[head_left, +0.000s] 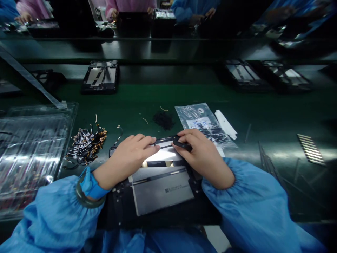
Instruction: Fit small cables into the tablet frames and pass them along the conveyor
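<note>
An opened tablet-like device lies in front of me, with a grey battery pack and a bright silvery panel across it. My left hand rests over its far left part, thumb and fingers pinched near the far edge. What that pinch holds, if anything, is too small to name. At the far right part, my right hand is closed around a slim black tool, its tip close to the far edge. A thin cable curls up beyond my left hand.
A heap of small cables sits left, beside clear plastic trays. Ahead are a pile of black bits, a plastic bag and a white strip. More opened devices stand farther back, where several people work.
</note>
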### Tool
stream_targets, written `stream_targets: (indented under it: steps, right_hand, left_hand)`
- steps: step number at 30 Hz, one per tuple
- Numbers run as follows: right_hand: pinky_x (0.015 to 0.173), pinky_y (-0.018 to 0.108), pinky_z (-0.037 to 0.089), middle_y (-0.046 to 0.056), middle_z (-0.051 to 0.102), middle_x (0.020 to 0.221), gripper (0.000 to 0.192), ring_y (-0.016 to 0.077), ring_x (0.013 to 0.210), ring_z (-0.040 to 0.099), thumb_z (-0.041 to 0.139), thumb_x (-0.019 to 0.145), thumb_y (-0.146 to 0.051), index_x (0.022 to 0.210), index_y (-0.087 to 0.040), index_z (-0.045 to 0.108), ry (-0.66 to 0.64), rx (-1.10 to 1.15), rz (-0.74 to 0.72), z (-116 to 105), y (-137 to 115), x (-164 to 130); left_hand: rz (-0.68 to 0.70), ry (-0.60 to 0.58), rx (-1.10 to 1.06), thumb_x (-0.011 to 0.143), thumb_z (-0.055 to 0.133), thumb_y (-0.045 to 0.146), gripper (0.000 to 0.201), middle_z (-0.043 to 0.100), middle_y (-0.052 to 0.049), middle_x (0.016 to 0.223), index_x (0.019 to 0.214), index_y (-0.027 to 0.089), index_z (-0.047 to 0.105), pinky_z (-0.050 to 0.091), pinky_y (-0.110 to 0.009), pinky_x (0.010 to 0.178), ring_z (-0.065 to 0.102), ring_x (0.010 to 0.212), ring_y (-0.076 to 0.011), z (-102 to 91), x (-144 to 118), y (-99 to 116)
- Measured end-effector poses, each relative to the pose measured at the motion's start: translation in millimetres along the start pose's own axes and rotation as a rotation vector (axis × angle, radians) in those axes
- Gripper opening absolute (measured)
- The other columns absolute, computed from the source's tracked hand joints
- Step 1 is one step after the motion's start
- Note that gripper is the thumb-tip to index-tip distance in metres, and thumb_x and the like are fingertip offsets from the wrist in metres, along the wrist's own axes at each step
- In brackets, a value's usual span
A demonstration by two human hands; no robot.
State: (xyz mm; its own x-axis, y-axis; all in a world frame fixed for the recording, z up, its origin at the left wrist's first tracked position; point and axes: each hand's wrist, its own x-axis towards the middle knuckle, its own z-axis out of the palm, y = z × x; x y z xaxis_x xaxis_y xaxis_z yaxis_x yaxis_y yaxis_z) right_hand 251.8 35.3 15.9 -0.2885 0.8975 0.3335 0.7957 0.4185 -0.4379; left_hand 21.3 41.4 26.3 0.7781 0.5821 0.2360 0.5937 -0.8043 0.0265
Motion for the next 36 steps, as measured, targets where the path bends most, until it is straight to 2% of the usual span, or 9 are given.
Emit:
stream_targets:
  steps: [4,8,12,16,20,22,26,30,36]
  right_hand:
    - [0.071,0.036,0.051,0.015,0.058,0.106,0.015,0.0258,0.097,0.059,0.056,0.086,-0.029,0.096,-0.018,0.055,0.155,0.001,0.04,-12,4,-5]
    - [0.065,0.036,0.05,0.01,0.064,0.09,0.026,0.0246,0.079,0.061,0.054,0.085,-0.044,0.092,-0.02,0.059,0.237,-0.005,0.283,-34,18,-25]
    - [0.043,0.029,0.039,0.003,0.056,0.054,0.044,0.0178,0.049,0.052,0.047,0.083,-0.061,0.063,-0.023,0.053,-0.04,0.317,0.56,-44,26,-50]
    - [0.036,0.025,0.026,-0.004,0.037,0.042,0.051,0.0105,0.037,0.033,0.044,0.083,-0.067,0.063,-0.021,0.053,-0.212,0.689,0.66,-42,21,-62]
    - [0.037,0.024,0.031,-0.001,0.052,0.056,0.058,0.0101,0.041,0.039,0.051,0.077,-0.069,0.099,-0.016,0.063,-0.253,0.715,0.738,-41,12,-61]
    - [0.045,0.026,0.042,0.004,0.061,0.068,0.06,0.0135,0.051,0.052,0.06,0.071,-0.068,0.101,-0.017,0.063,-0.318,0.673,0.754,-41,9,-59]
    - [0.073,0.033,0.053,0.008,0.069,0.081,0.056,0.0251,0.082,0.065,0.073,0.055,-0.064,0.089,-0.02,0.065,-0.362,0.671,0.8,-37,8,-57]
    - [0.083,0.038,0.052,0.01,0.071,0.085,0.052,0.0308,0.09,0.066,0.076,0.05,-0.059,0.085,-0.021,0.066,-0.379,0.652,0.926,-33,12,-57]
    - [0.097,0.044,0.044,0.01,0.072,0.096,0.057,0.0353,0.103,0.061,0.078,0.04,-0.059,0.084,-0.025,0.07,-0.403,0.704,1.079,-32,18,-57]
  left_hand:
    - [-0.209,0.014,-0.122,0.095,0.042,0.024,0.028,0.06,-0.009,0.106,0.118,0.014,0.053,0.048,-0.031,0.077,0.057,0.093,-0.019,8.5,4,-2]
    - [-0.315,-0.034,-0.127,0.095,0.043,0.033,0.029,0.059,-0.006,0.082,0.088,0.012,0.062,0.047,-0.033,0.073,0.056,0.081,-0.0203,7.5,11,-4]
    - [-0.567,0.152,-0.314,0.091,0.049,0.037,0.026,0.06,-0.003,0.078,0.082,0.016,0.062,0.046,-0.029,0.068,0.056,0.076,-0.017,-22.5,9,-12]
    - [-1.042,0.272,-0.975,0.087,0.052,0.038,0.023,0.05,0.006,0.062,0.077,0.017,0.053,0.04,-0.019,0.055,0.048,0.056,-0.0074,-53.7,-1,-26]
    - [-1.018,-0.264,-1.862,0.091,0.035,0.039,0.03,0.043,0.006,0.052,0.074,0.018,0.047,0.032,-0.016,0.043,0.038,0.04,-0.0044,-49.8,-6,-28]
    - [-0.925,-0.606,-2.035,0.087,0.034,0.037,0.029,0.044,0.003,0.052,0.07,0.017,0.048,0.031,-0.021,0.038,0.038,0.037,-0.0077,-40.4,-5,-23]
    - [-0.771,-0.994,-2.331,0.084,0.035,0.025,0.023,0.047,0.0,0.058,0.069,0.018,0.051,0.031,-0.023,0.037,0.038,0.038,-0.0106,-21.6,-9,-13]
    - [-0.598,-1.105,-2.646,0.087,0.031,0.019,0.028,0.046,0.0,0.054,0.076,0.019,0.056,0.027,-0.024,0.036,0.036,0.04,-0.0132,-6.4,-17,-16]
    - [-0.577,-1.116,-2.663,0.089,0.03,0.018,0.034,0.047,-0.003,0.055,0.075,0.019,0.061,0.027,-0.026,0.039,0.037,0.043,-0.014,-6.1,-15,-19]
